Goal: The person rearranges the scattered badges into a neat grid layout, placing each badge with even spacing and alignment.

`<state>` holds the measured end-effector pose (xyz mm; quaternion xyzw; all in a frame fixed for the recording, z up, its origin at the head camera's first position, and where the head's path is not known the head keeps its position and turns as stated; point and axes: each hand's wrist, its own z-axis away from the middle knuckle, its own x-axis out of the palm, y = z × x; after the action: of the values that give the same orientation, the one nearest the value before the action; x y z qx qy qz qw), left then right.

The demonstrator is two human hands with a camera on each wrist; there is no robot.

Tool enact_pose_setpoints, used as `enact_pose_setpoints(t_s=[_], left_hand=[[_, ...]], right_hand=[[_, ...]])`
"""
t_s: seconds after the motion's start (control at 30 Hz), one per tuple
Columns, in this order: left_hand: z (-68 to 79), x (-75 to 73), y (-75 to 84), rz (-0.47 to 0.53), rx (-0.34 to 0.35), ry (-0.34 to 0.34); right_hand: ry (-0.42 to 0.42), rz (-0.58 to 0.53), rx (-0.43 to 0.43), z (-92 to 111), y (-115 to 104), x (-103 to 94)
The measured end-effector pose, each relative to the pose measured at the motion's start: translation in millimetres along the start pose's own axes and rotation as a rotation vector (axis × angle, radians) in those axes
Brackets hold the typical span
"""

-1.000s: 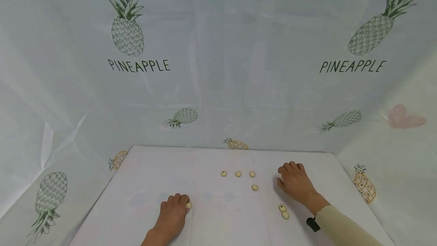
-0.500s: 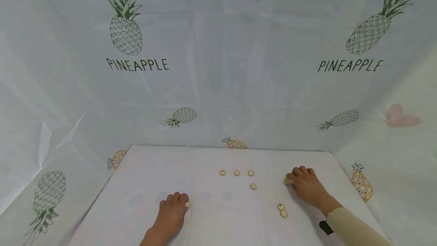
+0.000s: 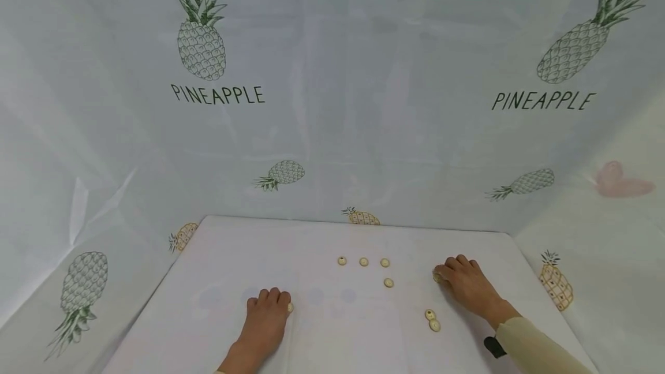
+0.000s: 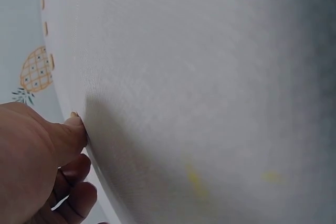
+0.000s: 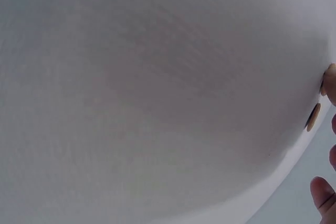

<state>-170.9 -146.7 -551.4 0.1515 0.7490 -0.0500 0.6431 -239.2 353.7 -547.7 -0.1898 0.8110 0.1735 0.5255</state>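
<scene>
My left hand point(image 3: 265, 319) rests low on the left half of the table, thumb and fingers curled around a small round pale wooden disc point(image 3: 290, 307). In the left wrist view that disc's edge point(image 4: 74, 114) peeks out past the thumb tip. Over on the right side, my right hand point(image 3: 467, 284) has its fingertips on another disc point(image 3: 436, 277), which they partly cover. Two discs point(image 3: 434, 325) lie touching each other in front of the right hand. The right wrist view has fingers at its right edge, beside a disc point(image 5: 313, 117).
Three discs, the middle one point(image 3: 363, 262) among them, form a row toward the back of the white table point(image 3: 249, 247). One more disc point(image 3: 388, 283) lies in front of the row's right end. Pineapple-printed cloth point(image 3: 332, 103) encloses the back and sides.
My right hand has shifted a little to the right, and a disc now shows at its fingertips. The left hand stays with its disc. The head view has tilted slightly.
</scene>
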Motion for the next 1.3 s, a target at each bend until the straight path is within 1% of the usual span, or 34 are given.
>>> enact_pose_setpoints(t_s=[0.1,0.17,0.3,0.37,0.43,0.53,0.6,0.77,1.0,1.17,1.3], left_hand=[[-0.6,0.5,0.0,-0.004,-0.006,-0.004],[-0.5,0.6,-0.2,0.001,-0.010,-0.005],[-0.5,-0.3,-0.2,0.012,-0.007,0.002],[-0.7,0.6,-1.0,0.015,-0.002,0.015],[-0.7,3.0,-2.2,0.010,0.008,0.044],[-0.3,6.6,-3.4,0.008,0.015,0.081],[0.0,7.0,-3.7,0.008,0.012,0.085],[-0.8,3.1,-2.9,0.028,-0.005,0.031],[-4.0,0.8,-3.0,0.017,-0.008,0.011],[-3.8,3.9,-4.6,0.012,-0.004,0.020],[-1.3,6.0,-5.2,0.024,0.008,0.027]], right_hand=[[-0.016,-0.010,-0.001,0,-1,-0.1],[-0.019,0.003,0.004,0,-2,0.6],[0.028,0.048,-0.008,2,-4,1.9],[0.050,0.066,-0.017,3,-4,1.1],[0.055,0.080,-0.015,5,-4,-0.2],[0.026,0.083,0.016,6,-4,-2.9],[0.008,0.072,0.036,5,-5,-4.0],[-0.030,0.024,0.060,1,-7,-4.9],[-0.051,-0.022,0.095,-5,-9,-7.3],[-0.062,-0.005,0.080,-7,-8,-4.8],[-0.019,0.040,0.043,-6,-7,1.2]])
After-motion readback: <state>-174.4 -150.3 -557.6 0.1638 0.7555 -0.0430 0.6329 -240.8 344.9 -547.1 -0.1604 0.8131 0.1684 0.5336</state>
